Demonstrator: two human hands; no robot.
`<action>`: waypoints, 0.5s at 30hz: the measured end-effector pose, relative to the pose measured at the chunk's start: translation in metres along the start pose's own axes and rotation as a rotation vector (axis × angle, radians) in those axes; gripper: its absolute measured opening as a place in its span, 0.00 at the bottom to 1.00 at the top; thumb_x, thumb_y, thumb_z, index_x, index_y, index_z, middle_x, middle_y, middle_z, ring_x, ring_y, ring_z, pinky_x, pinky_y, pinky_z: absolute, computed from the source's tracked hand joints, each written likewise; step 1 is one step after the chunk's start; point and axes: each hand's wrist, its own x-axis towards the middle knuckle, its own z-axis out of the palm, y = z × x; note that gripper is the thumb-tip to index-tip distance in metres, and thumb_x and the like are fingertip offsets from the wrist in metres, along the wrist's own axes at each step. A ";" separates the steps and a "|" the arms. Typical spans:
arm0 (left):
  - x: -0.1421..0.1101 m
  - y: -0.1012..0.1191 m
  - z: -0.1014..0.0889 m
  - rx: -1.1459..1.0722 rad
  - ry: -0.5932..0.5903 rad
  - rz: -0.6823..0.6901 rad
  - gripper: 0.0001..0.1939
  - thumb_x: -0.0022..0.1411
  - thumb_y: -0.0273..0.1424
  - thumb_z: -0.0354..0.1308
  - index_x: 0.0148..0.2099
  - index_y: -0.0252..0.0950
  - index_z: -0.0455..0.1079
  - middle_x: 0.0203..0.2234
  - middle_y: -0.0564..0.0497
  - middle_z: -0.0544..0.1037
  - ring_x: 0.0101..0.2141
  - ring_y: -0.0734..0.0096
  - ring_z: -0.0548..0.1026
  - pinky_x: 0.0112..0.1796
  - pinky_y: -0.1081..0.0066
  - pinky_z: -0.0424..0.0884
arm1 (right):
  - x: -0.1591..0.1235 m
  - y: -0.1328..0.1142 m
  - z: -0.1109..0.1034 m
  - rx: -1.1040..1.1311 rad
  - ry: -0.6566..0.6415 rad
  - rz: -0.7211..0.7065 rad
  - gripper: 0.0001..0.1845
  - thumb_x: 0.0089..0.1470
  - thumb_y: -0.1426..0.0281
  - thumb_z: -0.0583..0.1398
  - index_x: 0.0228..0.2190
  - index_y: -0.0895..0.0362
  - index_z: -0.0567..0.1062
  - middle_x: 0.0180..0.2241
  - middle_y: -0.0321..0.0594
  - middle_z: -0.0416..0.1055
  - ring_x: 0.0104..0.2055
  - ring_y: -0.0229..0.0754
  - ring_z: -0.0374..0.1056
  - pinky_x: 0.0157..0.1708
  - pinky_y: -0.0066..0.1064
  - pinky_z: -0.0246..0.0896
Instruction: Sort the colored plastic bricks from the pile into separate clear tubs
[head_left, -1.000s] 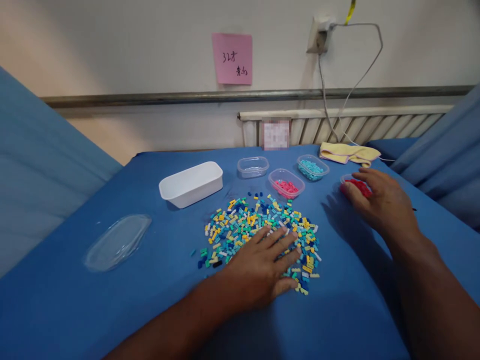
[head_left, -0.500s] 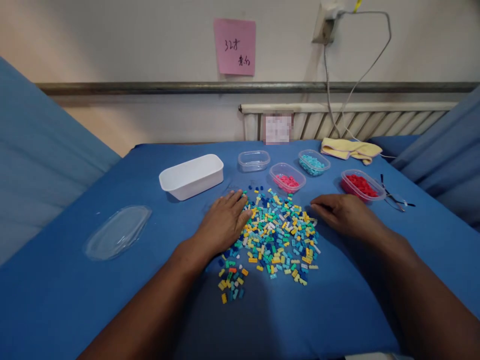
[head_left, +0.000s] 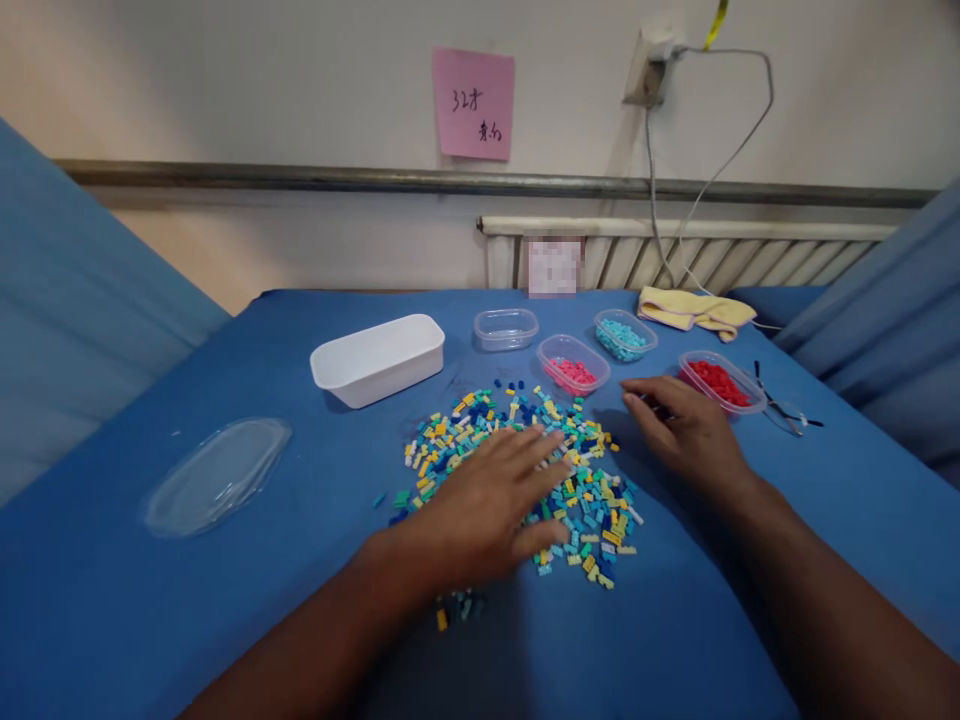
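My left fingers (head_left: 544,482) splay, right fingers (head_left: 651,388) curl, grip unclear; three oblong clear-plastic tubs (head_left: 572,346) hold red, pink, turquoise bricks (head_left: 718,383).

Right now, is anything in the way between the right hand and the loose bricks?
Nothing visible blocks the right hand from the loose bricks; only blue cloth lies between. The left hand covers part of them.
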 end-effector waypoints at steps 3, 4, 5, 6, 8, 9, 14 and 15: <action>-0.003 0.020 0.012 -0.038 -0.042 0.214 0.34 0.77 0.53 0.56 0.78 0.46 0.63 0.79 0.50 0.57 0.78 0.49 0.54 0.77 0.43 0.49 | 0.002 0.013 0.005 -0.009 0.061 0.057 0.20 0.71 0.59 0.61 0.57 0.56 0.79 0.48 0.49 0.81 0.38 0.46 0.78 0.34 0.38 0.76; -0.004 0.023 0.016 -0.042 -0.047 0.250 0.34 0.78 0.51 0.55 0.78 0.47 0.62 0.79 0.50 0.57 0.78 0.50 0.55 0.77 0.43 0.48 | 0.002 0.016 0.008 -0.006 0.061 0.070 0.22 0.70 0.59 0.61 0.58 0.56 0.78 0.50 0.51 0.80 0.39 0.46 0.78 0.32 0.38 0.76; -0.005 0.025 0.019 -0.041 -0.047 0.270 0.33 0.79 0.50 0.54 0.78 0.47 0.61 0.79 0.51 0.57 0.78 0.51 0.55 0.77 0.44 0.47 | 0.003 0.018 0.011 -0.007 0.056 0.076 0.23 0.70 0.58 0.61 0.60 0.57 0.77 0.52 0.52 0.79 0.40 0.47 0.78 0.32 0.37 0.76; -0.006 0.026 0.021 -0.036 -0.044 0.277 0.32 0.80 0.50 0.53 0.78 0.46 0.61 0.79 0.50 0.57 0.78 0.51 0.55 0.77 0.44 0.47 | 0.003 0.020 0.014 -0.011 0.052 0.077 0.25 0.70 0.58 0.61 0.62 0.56 0.76 0.55 0.54 0.78 0.42 0.48 0.79 0.32 0.38 0.77; -0.007 0.023 0.022 -0.018 -0.025 0.266 0.31 0.81 0.50 0.50 0.78 0.45 0.62 0.79 0.49 0.58 0.78 0.51 0.56 0.76 0.44 0.49 | 0.003 0.025 0.020 -0.018 0.049 0.069 0.27 0.69 0.58 0.61 0.64 0.56 0.73 0.60 0.56 0.75 0.45 0.49 0.80 0.34 0.39 0.78; -0.007 0.021 0.022 -0.008 -0.008 0.257 0.31 0.81 0.50 0.50 0.77 0.45 0.63 0.78 0.48 0.59 0.77 0.51 0.57 0.76 0.44 0.51 | 0.003 0.027 0.022 -0.019 0.051 0.065 0.28 0.69 0.58 0.61 0.65 0.55 0.72 0.63 0.57 0.73 0.47 0.50 0.80 0.35 0.40 0.79; -0.005 0.014 0.016 0.010 0.087 0.300 0.25 0.81 0.48 0.51 0.71 0.45 0.71 0.72 0.49 0.72 0.72 0.56 0.68 0.72 0.50 0.59 | 0.006 0.038 0.030 -0.049 0.077 0.065 0.31 0.69 0.57 0.60 0.67 0.57 0.70 0.69 0.62 0.67 0.50 0.53 0.80 0.37 0.44 0.81; -0.004 0.013 0.013 0.007 0.109 0.322 0.23 0.81 0.47 0.51 0.67 0.44 0.74 0.69 0.49 0.76 0.69 0.57 0.72 0.70 0.53 0.62 | 0.006 0.038 0.030 -0.053 0.084 0.070 0.30 0.69 0.57 0.60 0.66 0.57 0.71 0.68 0.62 0.68 0.49 0.53 0.80 0.37 0.44 0.81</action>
